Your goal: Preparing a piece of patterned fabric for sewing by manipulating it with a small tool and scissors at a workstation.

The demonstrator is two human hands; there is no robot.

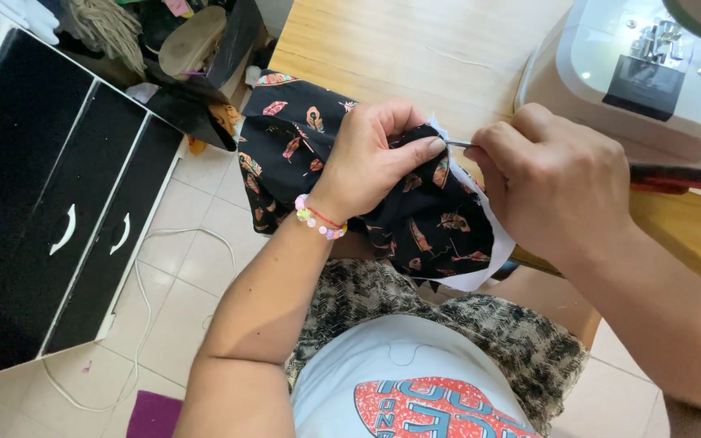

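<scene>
Your right grip (557, 182) is pressed together around a thin metal tool (462, 143), its tip meeting the cloth. Your left grip (367, 158) pinches the black patterned fabric (427, 223), thumb pressing it down just beside that tip. The fabric, backed by a white layer (492, 223), hangs off the near edge of the wooden tabletop (415, 45). A white sewing machine (651, 73) stands at the tabletop's right side.
</scene>
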